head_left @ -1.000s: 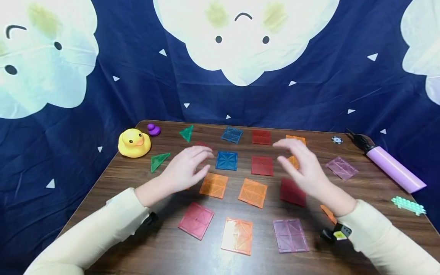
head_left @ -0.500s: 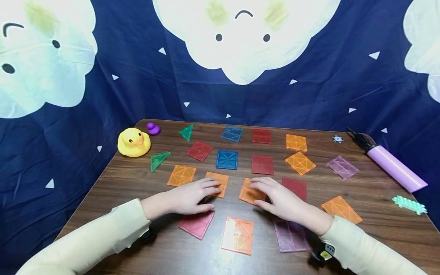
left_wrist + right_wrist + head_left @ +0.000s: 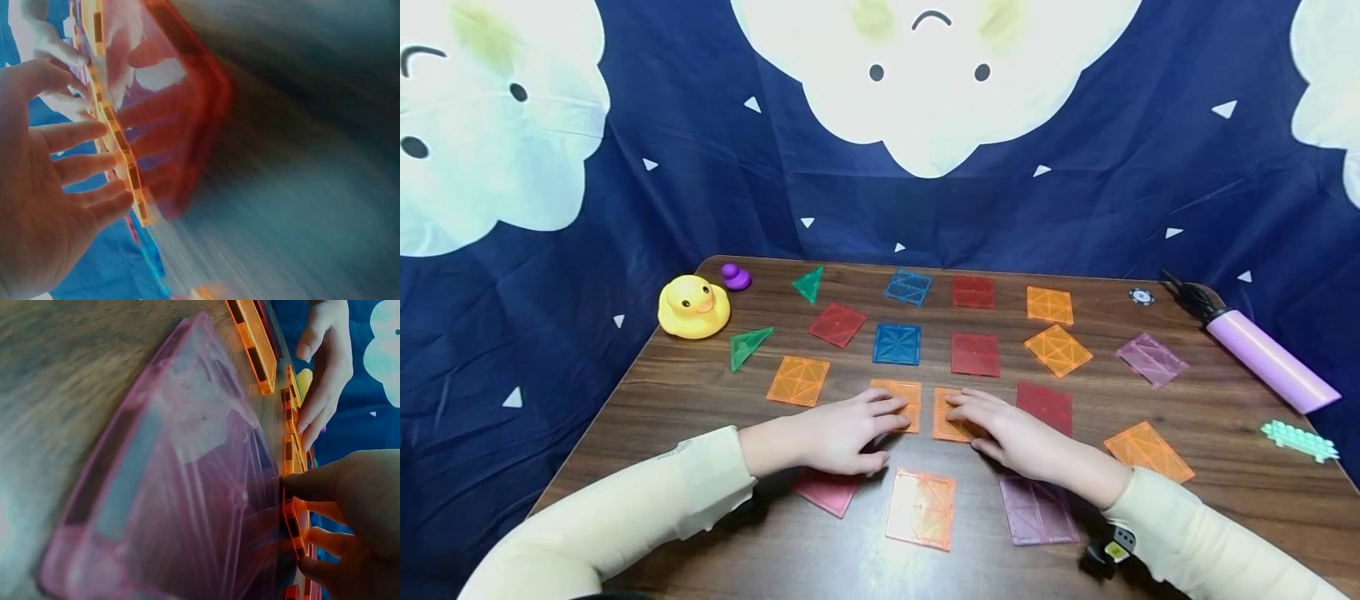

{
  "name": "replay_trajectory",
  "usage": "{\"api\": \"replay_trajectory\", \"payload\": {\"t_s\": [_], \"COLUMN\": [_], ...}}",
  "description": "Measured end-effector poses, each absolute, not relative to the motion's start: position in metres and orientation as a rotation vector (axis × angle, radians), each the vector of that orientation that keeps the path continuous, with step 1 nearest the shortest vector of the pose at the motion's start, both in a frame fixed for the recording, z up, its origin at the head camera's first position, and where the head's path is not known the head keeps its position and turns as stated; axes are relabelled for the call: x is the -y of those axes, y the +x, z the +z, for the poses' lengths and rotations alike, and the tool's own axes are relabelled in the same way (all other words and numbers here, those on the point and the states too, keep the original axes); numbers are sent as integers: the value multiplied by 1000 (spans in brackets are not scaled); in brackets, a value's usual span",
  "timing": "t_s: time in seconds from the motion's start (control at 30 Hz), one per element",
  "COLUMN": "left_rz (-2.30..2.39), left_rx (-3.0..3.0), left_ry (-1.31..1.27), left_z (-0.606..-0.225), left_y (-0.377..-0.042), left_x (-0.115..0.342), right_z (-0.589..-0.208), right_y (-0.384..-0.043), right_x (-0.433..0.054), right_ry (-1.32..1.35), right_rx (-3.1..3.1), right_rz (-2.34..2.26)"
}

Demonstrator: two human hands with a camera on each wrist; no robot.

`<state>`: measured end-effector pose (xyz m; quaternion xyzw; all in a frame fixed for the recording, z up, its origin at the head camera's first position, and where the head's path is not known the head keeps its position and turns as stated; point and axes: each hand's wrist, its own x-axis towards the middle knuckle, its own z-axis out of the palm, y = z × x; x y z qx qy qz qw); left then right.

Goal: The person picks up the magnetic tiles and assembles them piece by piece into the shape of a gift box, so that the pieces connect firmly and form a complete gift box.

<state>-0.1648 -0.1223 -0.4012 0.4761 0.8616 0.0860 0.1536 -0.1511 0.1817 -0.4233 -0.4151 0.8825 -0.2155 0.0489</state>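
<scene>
Both hands are over the middle of the table, fingers spread and reaching down onto two translucent orange square magnetic tiles. Under the fingertips of my left hand (image 3: pixel 850 433) lies the left orange tile (image 3: pixel 898 390), its near part hidden by the fingers. My right hand (image 3: pixel 1011 433) rests its fingertips on the right orange tile (image 3: pixel 945 421), the thumb at its near edge in the right wrist view. A narrow strip of table separates the two tiles. Below the left hand is a pink tile (image 3: pixel 827 495); a purple tile (image 3: pixel 1037 512) lies below the right wrist.
Flat tiles lie all around: blue (image 3: pixel 897 344), red (image 3: pixel 975 354), orange (image 3: pixel 1057 350) and green triangles (image 3: pixel 750 347). A pale orange tile (image 3: pixel 921 510) sits in front. Yellow duck (image 3: pixel 694 308) stands at left; a lilac cylinder (image 3: pixel 1270 358) and mint toy (image 3: pixel 1300 440) lie at right.
Both hands came down from above the table onto the two orange tiles. The left tile then slid right with the left hand; the right one has turned straighter, narrowing the gap.
</scene>
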Motion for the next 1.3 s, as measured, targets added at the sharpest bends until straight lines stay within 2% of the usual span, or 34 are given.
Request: {"api": "replay_trajectory", "payload": {"t_s": [0.37, 0.9, 1.07, 1.3], "left_rz": [118, 79, 94, -30], "left_rx": [-2453, -2484, -2447, -2496], "left_ry": [1418, 1475, 1471, 1624], "left_z": [-400, -402, -405, -401], "left_y": [-162, -162, -166, -171], "left_x": [98, 86, 83, 78], "right_z": [-422, -418, -411, -403], "right_y": [-152, -155, -168, -206], "right_x": [-190, -195, -200, -210], "right_ry": [-1281, -1248, -1251, -1122], "right_rx": [-2699, -2695, -2729, -2872], "right_rz": [-660, -611, -703, -767]}}
